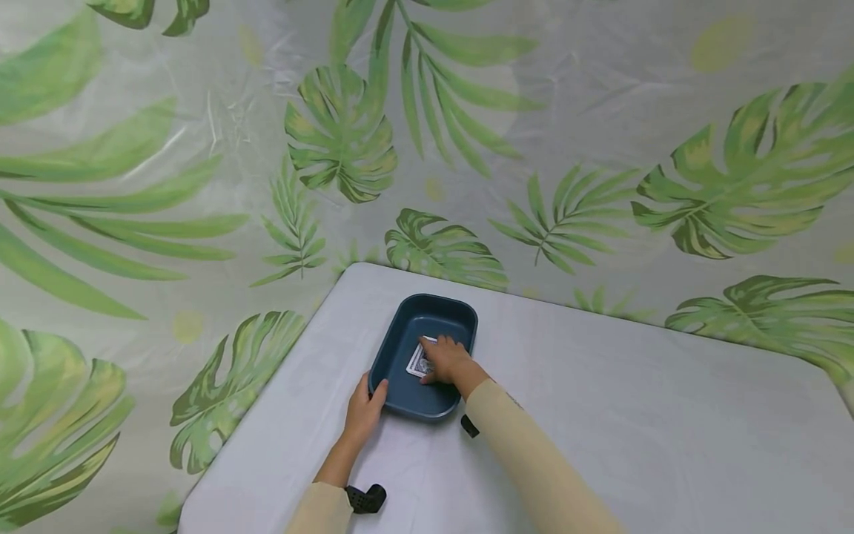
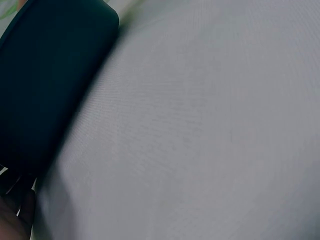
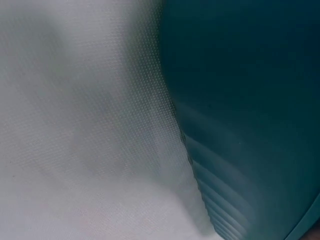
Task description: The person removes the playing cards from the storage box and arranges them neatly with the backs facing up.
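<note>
At the white worktop, the left hand grips the blue tray. Inside it, the right hand holds the playing cards between thumb and finger. If that pinch is too loose, the cards could slip and spread out.

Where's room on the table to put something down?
The biggest bare patch is on the white table, right of the blue tray and right sleeve. A little room shows inside, between the playing card and the tray's far end. It's crowded by the card, under the right hand, and where the left hand grips the tray.
</note>
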### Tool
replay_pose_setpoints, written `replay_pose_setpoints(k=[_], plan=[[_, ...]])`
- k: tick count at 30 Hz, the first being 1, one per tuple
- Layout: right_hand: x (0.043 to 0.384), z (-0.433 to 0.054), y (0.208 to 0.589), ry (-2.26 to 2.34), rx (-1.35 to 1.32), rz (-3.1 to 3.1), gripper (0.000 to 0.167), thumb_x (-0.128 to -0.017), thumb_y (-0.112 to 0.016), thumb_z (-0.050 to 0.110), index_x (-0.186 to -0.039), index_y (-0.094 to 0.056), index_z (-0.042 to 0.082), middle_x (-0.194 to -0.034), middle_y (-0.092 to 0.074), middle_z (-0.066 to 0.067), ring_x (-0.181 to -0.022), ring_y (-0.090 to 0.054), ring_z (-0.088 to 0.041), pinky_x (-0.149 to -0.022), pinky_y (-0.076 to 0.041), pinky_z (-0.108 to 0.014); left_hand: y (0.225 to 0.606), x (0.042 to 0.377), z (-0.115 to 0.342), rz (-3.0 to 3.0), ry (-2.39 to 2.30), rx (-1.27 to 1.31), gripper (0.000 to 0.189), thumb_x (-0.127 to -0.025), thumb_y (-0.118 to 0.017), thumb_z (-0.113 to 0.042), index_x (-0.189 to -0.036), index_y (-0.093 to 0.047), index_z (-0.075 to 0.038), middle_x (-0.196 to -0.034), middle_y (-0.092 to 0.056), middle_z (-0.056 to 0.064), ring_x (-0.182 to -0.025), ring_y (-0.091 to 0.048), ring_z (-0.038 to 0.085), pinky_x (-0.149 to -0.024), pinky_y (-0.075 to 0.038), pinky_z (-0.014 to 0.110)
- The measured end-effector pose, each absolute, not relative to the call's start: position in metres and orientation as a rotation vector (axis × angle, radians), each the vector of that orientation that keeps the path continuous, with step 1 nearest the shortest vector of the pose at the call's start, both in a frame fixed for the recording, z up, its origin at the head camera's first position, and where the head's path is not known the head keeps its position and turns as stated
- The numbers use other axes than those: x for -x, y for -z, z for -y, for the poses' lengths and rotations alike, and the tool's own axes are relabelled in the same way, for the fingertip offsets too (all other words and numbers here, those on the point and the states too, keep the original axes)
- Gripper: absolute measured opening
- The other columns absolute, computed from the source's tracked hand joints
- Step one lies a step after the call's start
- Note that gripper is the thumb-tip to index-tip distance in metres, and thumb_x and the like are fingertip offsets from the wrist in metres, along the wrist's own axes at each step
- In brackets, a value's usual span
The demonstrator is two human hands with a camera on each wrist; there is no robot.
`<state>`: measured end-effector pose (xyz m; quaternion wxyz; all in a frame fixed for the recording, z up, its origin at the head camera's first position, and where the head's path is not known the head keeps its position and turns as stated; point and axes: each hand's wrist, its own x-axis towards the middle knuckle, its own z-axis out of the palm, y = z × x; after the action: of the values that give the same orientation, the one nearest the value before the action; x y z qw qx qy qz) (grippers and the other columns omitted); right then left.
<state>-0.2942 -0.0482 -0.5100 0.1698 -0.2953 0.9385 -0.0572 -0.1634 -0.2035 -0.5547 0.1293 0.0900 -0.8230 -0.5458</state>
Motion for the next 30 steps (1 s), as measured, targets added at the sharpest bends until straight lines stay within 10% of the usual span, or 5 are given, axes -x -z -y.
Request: replay_pose_setpoints(k=[22, 30], plan=[[0.295, -0.003, 0.456, 0.527, 0.926, -2.715, 0.083, -0.077, -0.073, 0.039, -0.144, -0.028, 0.02, -0.129, -0.039, -0.018, -0.106, -0.046, -0.028, -0.09, -0.038, -0.046, 0.55, 0.17, 0.187, 2.418, 1.631, -0.248, 0.046, -0.095, -0.047, -0.026, -0.13, -0.042, 0.004, -0.126, -0.048, 0.024, -0.117, -0.044, 0.037, -0.095, -0.034, 0.05], [0.289, -0.052, 0.42, 0.582, 1.019, -2.757, 0.072, -0.08, -0.071, 0.037, -0.142, -0.034, 0.028, -0.142, -0.026, -0.023, -0.127, -0.029, -0.037, -0.096, -0.032, -0.052, 0.553, 0.163, 0.2, 2.437, 1.601, -0.301, 0.045, -0.096, -0.045, -0.026, -0.128, -0.042, 0.005, -0.124, -0.048, 0.026, -0.116, -0.044, 0.038, -0.095, -0.034, 0.05]])
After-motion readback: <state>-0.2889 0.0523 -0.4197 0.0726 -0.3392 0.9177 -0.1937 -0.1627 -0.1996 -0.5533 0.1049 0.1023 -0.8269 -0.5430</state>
